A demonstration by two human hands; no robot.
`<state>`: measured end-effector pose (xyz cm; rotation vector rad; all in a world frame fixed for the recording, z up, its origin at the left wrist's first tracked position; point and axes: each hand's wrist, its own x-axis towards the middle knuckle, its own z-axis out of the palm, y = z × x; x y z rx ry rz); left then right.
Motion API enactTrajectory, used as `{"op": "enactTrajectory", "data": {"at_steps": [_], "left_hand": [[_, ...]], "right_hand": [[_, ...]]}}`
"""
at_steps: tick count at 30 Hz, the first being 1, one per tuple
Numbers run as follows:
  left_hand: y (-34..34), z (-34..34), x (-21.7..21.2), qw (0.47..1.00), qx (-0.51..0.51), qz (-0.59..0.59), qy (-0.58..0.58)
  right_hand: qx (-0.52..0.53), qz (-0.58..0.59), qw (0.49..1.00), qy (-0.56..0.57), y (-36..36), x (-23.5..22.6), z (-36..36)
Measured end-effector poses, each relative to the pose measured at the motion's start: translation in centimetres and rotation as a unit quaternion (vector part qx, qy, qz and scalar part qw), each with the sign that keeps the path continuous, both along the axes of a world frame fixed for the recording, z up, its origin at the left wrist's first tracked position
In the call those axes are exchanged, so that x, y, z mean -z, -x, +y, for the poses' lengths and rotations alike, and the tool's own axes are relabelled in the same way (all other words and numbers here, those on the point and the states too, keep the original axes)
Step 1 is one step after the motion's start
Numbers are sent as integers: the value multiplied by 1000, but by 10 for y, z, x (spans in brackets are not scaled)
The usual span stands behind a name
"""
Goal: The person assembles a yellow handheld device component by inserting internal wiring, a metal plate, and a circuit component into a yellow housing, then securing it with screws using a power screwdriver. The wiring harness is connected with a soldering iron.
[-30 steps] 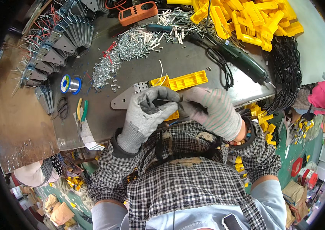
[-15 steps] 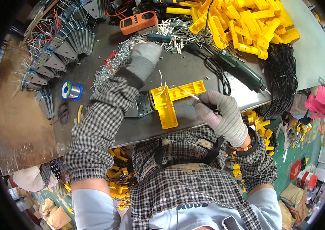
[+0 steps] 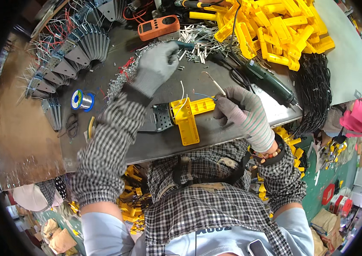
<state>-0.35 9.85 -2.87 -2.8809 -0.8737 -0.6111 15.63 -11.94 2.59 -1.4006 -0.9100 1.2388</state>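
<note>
My right hand [image 3: 247,109], in a striped knit glove, is closed at the fingertips on a thin white lead [image 3: 220,88] with a bare, bent end. A blue wire [image 3: 203,94] also runs into those fingers. Just left of them, a yellow T-shaped plastic housing [image 3: 186,121] lies open side up, joined to a perforated grey metal bracket [image 3: 162,117]; a white wire [image 3: 183,90] rises from it. My left hand [image 3: 159,64], in a grey glove, has curled fingers beside a green-handled tool [image 3: 185,45], partly covering it. Whatever it holds is hidden.
Small metal parts [image 3: 119,83] and pale pins [image 3: 196,38] lie heaped near my left hand. Behind sit an orange meter [image 3: 159,27] and piled yellow housings [image 3: 281,25]. A green electric screwdriver [image 3: 270,81], black cables [image 3: 313,85], a solder spool [image 3: 83,100] and metal brackets [image 3: 72,55] surround the work.
My right hand has tilted the white lead upward, away from the housing, and the blue wire now shows clearly. My left hand has shifted slightly right, its fingers more curled, over the green-handled tool.
</note>
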Motion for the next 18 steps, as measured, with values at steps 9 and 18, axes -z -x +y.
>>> {"op": "enactTrajectory", "data": {"at_steps": [9,18], "left_hand": [[41,-124,-35,589,6,-431,684],[37,-148,-30,920,30,-306,244]], "right_hand": [[2,-4,999,-53,10,4,8],[17,-374,919,-120,36,-5,-2]]}}
